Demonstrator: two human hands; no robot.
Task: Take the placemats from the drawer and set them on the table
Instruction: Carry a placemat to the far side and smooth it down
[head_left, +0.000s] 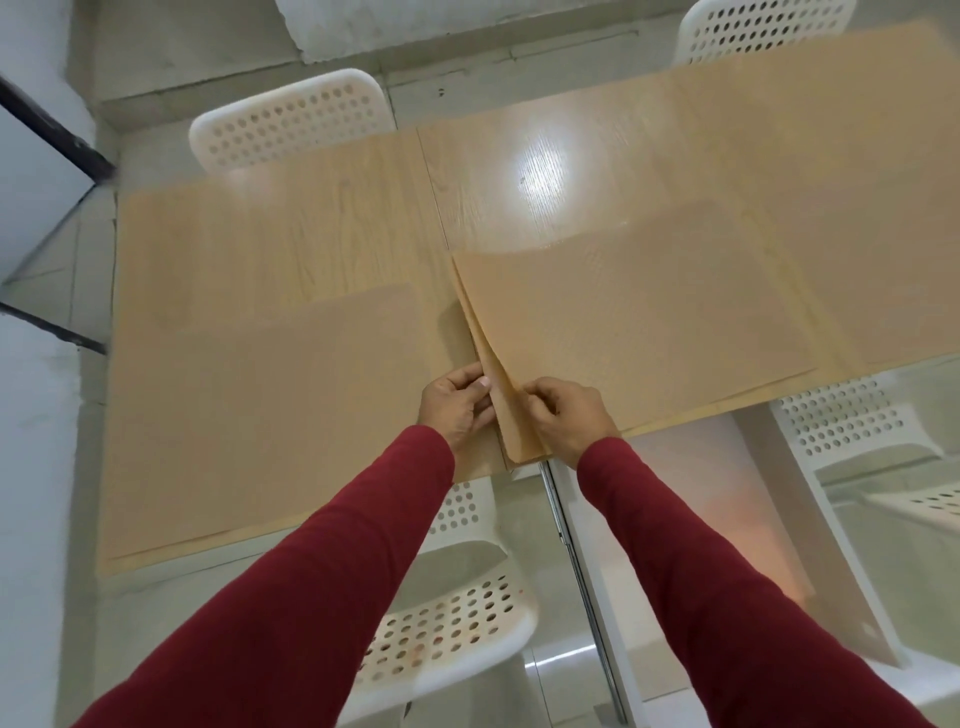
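Separating thin tan placemats at the near edge of a pale wooden table, two hands in dark red sleeves are seen from a head-worn camera. A small stack of placemats lies on the right half of the table, its near-left corner overhanging the edge slightly. That corner is being worked by both hands: the left hand is curled against the lower sheets with its thumb laid along their edge, while the top sheet's lifted edge is pinched between the thumb and bent fingers of the right hand. At least two layers can be made out where the edges fan apart; the exact count cannot be told.

One placemat is already laid flat on the left half of the table, in front of the near white chair. Two more perforated white chairs are tucked in at the far side, one on the left and one on the right, and a fourth stands near the right. No mat is seen before the far places.

The task is judged to be partly done: the mats are out of the drawer and on the table, one place is set, and the remaining sheets are yet to be peeled apart and spread to the other places. The drawer itself cannot be identified with certainty.
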